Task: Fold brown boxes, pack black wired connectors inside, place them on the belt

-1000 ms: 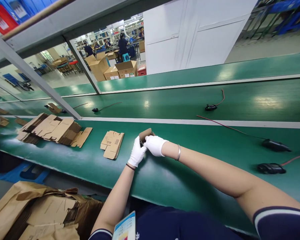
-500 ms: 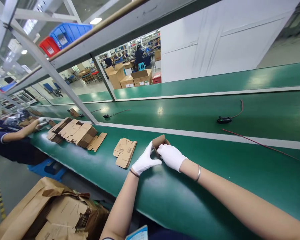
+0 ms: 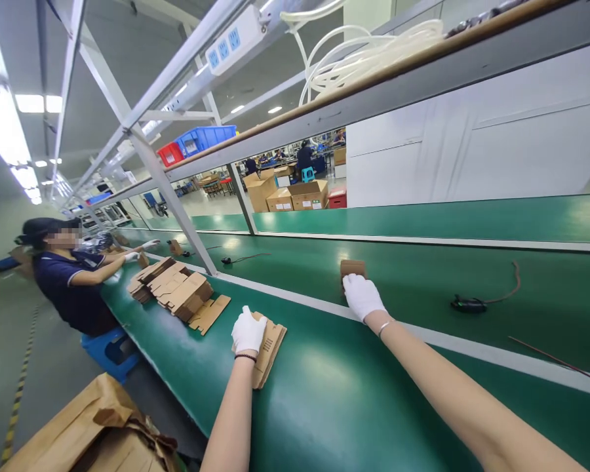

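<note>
My right hand (image 3: 362, 296), in a white glove, is closed on a small folded cardboard box (image 3: 353, 267) over the green surface beyond the white divider strip. The glove covers the near part of this box. My left hand (image 3: 248, 332), also gloved in white, lies over the left side of a short stack of flat cardboard boxes (image 3: 270, 351) on the near green surface. Its thumb and a finger are apart, and some of its fingers are hidden.
A larger pile of flat cardboard boxes (image 3: 181, 288) lies left, near a metal post (image 3: 177, 203). Black devices with wires, one a nearby black device (image 3: 468, 304), lie beyond the divider strip (image 3: 295, 300). A co-worker (image 3: 73, 282) sits left. A brown paper sack (image 3: 88, 432) stands lower left.
My right hand has carried the small box forward across the divider strip. My left hand has let go of that box and moved left onto the short stack. The view has tilted up.
</note>
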The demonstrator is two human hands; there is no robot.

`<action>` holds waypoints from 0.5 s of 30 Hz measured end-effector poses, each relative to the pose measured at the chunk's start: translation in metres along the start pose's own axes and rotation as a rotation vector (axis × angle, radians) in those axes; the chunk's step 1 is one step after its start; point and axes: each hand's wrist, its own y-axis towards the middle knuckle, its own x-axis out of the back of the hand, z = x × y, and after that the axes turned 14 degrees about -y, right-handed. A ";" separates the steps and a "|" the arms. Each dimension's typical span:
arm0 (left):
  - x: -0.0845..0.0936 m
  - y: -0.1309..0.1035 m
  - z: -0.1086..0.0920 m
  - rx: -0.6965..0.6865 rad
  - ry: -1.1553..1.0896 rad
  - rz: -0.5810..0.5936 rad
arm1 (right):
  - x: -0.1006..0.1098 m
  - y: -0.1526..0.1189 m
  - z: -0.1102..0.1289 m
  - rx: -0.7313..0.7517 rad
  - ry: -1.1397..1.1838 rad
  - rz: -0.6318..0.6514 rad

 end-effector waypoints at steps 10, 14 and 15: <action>-0.005 -0.091 -0.052 -0.349 -0.583 0.043 | 0.021 -0.103 0.081 -0.109 0.851 -0.034; -0.021 -0.135 -0.055 -0.382 -0.821 0.272 | 0.018 -0.121 0.063 -0.165 0.889 -0.024; -0.022 -0.140 -0.054 -0.381 -0.891 0.365 | 0.016 -0.125 0.057 -0.152 0.904 -0.025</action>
